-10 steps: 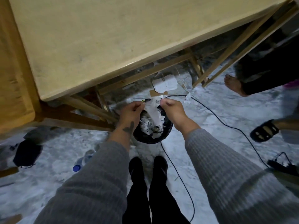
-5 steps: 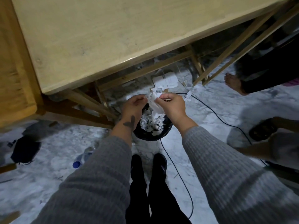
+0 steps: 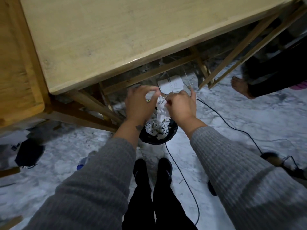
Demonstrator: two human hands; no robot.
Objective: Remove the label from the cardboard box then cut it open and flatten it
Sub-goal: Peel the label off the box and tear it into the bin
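The person stands over a black bin [image 3: 157,138] on the marble floor [image 3: 232,117], just beside the wooden table [image 3: 99,39]. Both hands are above the bin and close together. The left hand [image 3: 141,103] and the right hand [image 3: 180,107] pinch between them a crumpled white piece of paper, which I judge to be the label [image 3: 160,103] torn from the box. The fingers of both hands are curled and closed on this paper; the image is blurred, so I cannot tell exactly which fingers touch it.

The step in hand seems to be to tear the label into small pieces and drop them in the bin, which already holds many white scraps [image 3: 156,128]. To do it well, the hands should stay directly above the opening, so no piece falls on the floor or on the black cable [image 3: 182,176] next to the bin.

The label is bunched, with its longer side hanging roughly downward toward the bin. The cardboard box itself is not clearly visible; a white flat thing [image 3: 171,84] lies under the table beyond the hands, but I cannot say what it is.
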